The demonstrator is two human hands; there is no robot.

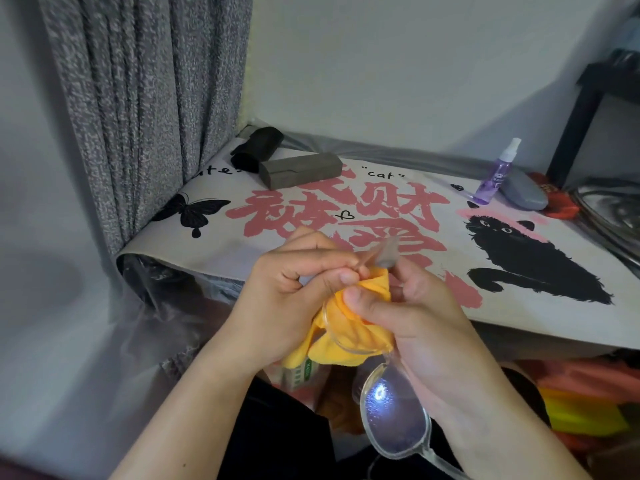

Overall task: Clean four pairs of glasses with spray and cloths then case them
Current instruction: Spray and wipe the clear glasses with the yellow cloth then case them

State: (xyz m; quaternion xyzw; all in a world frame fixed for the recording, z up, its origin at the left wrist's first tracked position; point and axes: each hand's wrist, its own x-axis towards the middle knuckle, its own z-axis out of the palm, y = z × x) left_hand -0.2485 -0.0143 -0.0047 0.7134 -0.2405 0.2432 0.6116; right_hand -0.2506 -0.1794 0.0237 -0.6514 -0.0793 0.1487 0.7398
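Grey curtain hangs left of the bench, where three cases and the spray bottle wait. Left hand pinches the glasses at one arm; right hand pinches the yellow cloth round one lens. Hard rubbing could likely twist the clear frame or let it slip.

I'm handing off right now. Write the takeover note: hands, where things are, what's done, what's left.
Left hand pinches a temple of the clear-framed glasses.
Right hand presses the orange cloth round one lens; the other lens hangs free, still speckled.
On the mat: purple spray bottle and grey case at far right; brown case and black case at far left, all closed.
Done: cannot tell how many pairs are cased.
Left: finish both lenses, then case this pair.
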